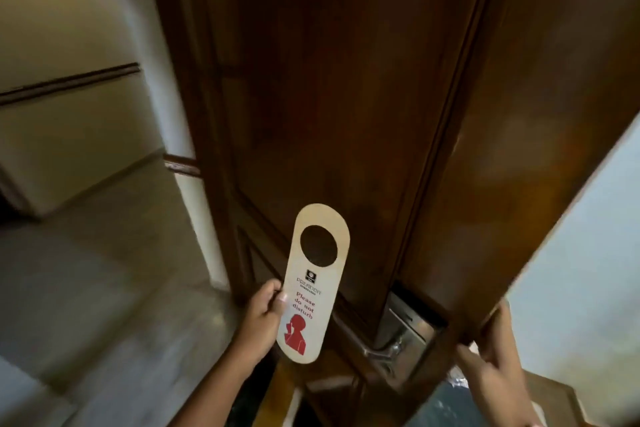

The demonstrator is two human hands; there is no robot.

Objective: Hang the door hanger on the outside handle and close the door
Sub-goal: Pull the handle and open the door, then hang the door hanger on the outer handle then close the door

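With my left hand pinching the door hanger and my right hand gripping the door edge, I should lower its hole onto the handle at four o'clock.

1. Pretty dim overall, warm yellowish indoor light. The dark wood door soaks up most of it, so its panels are nearly black in the middle.
2. There's a soft blurry glare spot near the top of the door, looks like a ceiling light reflecting off the varnish.
3. The metal lock plate catches a dull shine.
4. The pale door hanger is the brightest, sharpest thing; its print is readable.
5. Wide-angle distortion is strong: the door's edges lean and splay outward.
6. The corridor wall on the left and both bottom corners are smeared and soft.
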